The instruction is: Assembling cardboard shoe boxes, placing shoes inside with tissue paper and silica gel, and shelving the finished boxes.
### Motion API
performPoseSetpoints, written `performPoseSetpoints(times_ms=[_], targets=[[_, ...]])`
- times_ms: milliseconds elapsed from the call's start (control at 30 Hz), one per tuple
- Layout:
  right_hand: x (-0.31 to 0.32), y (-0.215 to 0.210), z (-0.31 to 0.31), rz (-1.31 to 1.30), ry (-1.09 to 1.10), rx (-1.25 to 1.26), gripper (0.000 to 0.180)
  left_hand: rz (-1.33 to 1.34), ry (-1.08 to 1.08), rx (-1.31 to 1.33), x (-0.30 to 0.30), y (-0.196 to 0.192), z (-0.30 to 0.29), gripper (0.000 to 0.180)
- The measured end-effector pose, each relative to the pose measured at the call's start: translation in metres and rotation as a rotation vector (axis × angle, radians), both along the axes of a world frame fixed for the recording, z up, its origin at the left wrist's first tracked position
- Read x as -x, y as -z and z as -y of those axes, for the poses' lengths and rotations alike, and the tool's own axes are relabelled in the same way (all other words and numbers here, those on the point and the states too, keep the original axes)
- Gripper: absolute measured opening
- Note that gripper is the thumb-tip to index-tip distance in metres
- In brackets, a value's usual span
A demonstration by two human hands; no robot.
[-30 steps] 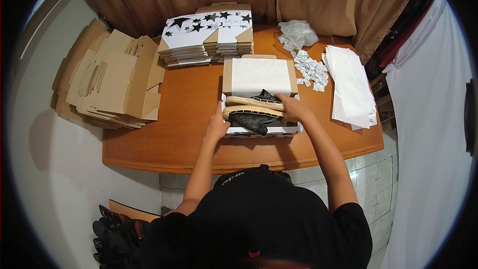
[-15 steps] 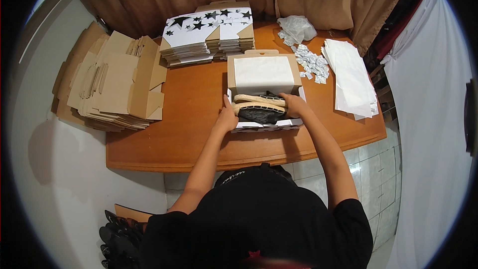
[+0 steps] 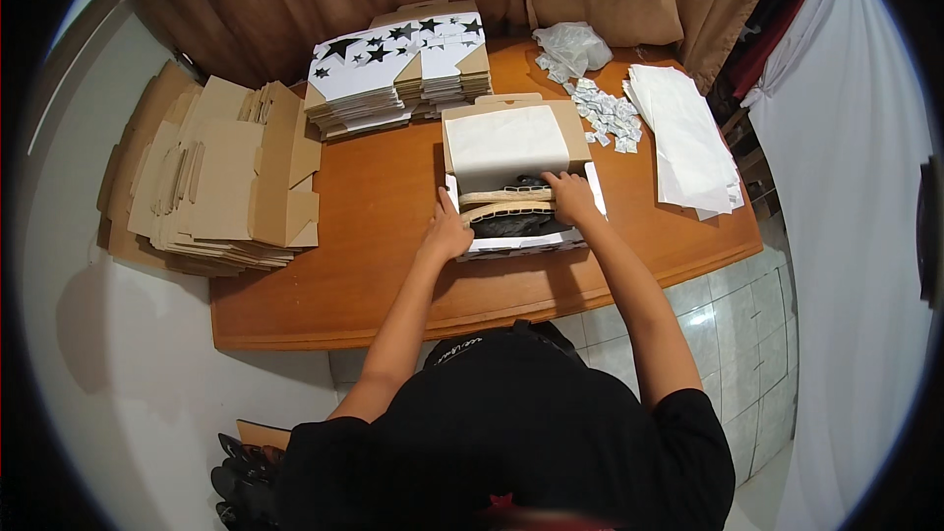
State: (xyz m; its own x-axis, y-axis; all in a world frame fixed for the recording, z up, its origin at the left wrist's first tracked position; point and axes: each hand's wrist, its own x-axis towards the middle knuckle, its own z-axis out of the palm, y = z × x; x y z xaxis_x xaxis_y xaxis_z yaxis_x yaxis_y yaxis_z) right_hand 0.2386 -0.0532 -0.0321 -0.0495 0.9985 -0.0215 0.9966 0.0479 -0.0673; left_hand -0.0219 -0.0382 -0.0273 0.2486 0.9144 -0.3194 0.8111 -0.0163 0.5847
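A shoe box [image 3: 596, 187], white outside with a brown cardboard lid raised at the back, stands open near the table's front. Inside lies a pair of black shoes [image 3: 511, 225], on edge, with their beige soles toward each other. White paper [image 3: 506, 143] lines the lid. My left hand [image 3: 449, 232] grips the box's left wall, a finger pointing up along its edge. My right hand [image 3: 574, 200] closes over the right end of the shoes, fingers reaching down behind the far one; its fingertips are partly hidden.
Flattened brown cardboard boxes [image 3: 221, 177] are piled at the left. Behind them lies a stack of star-printed white boxes [image 3: 393, 59]. Small white packets [image 3: 607, 116] spill from a plastic bag [image 3: 573, 47], beside white paper sheets [image 3: 678, 138] at right.
The shoes sit slightly lower in the box. My right hand has shifted a little left along them, while my left hand stays at the box wall. The whole view has tilted slightly.
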Motion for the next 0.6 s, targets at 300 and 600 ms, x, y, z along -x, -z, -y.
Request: performPoseSetpoints(times_ms=[300, 600], targets=[[-0.010, 0.006, -0.005, -0.044, -0.065, -0.005, 0.064, -0.071, 0.389, -0.331, -0.048, -0.017, 0.003, 0.087], [-0.020, -0.006, 0.006, -0.318, -0.068, 0.094, 0.080, -0.123, 0.454, -0.368, -0.078, -0.008, -0.014, 0.083]])
